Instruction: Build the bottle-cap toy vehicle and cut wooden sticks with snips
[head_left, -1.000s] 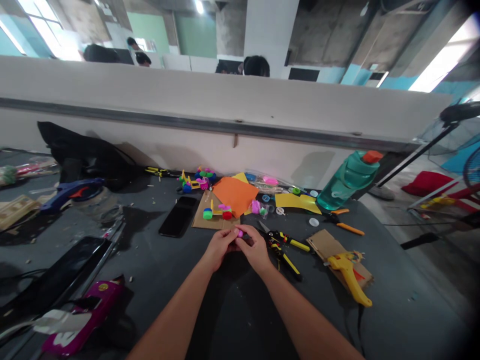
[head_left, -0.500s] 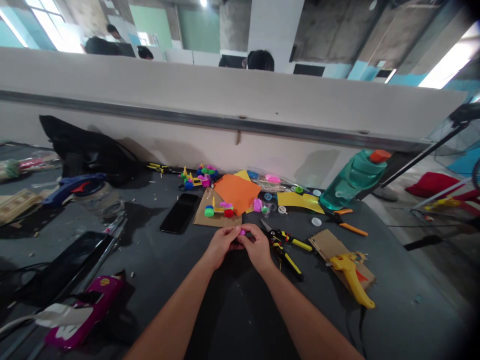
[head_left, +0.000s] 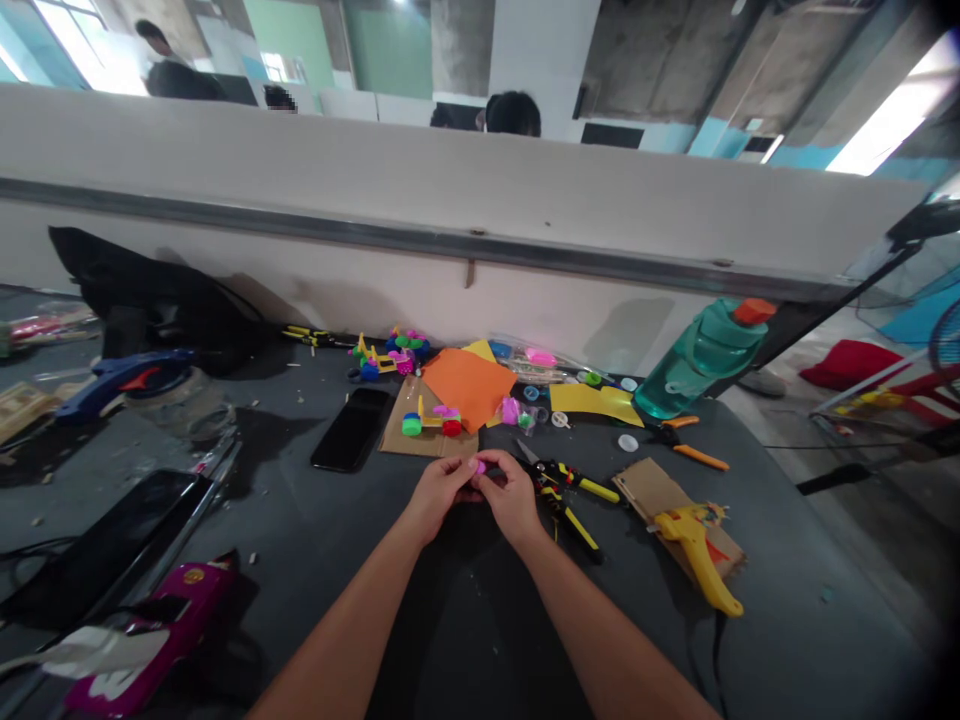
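My left hand (head_left: pixel 441 490) and my right hand (head_left: pixel 507 490) meet over the front middle of the table. Between their fingertips is a small purple-pink lump (head_left: pixel 480 467), perhaps clay; the fingers hide most of it. Both hands are closed on it. Just beyond them, a small toy car (head_left: pixel 433 421) with green and red wheels sits on a cardboard piece (head_left: pixel 394 437), beside an orange sheet (head_left: pixel 469 382). To the right of my right hand lie pliers with yellow and black handles (head_left: pixel 574 520). A clear packet with purple stuff (head_left: pixel 517 411) lies behind the hands.
A black phone (head_left: pixel 351 430) lies to the left. On the right are a yellow glue gun (head_left: pixel 701 560) on cardboard, orange-handled pliers (head_left: pixel 697 456) and a teal bottle (head_left: pixel 694 365). A pink power strip (head_left: pixel 161 630) is at front left. A white partition (head_left: pixel 360 150) runs behind.
The view has shifted slightly, so the table things sit a little further left. Both hands stay together on the purple-pink lump, with hardly any visible finger movement.
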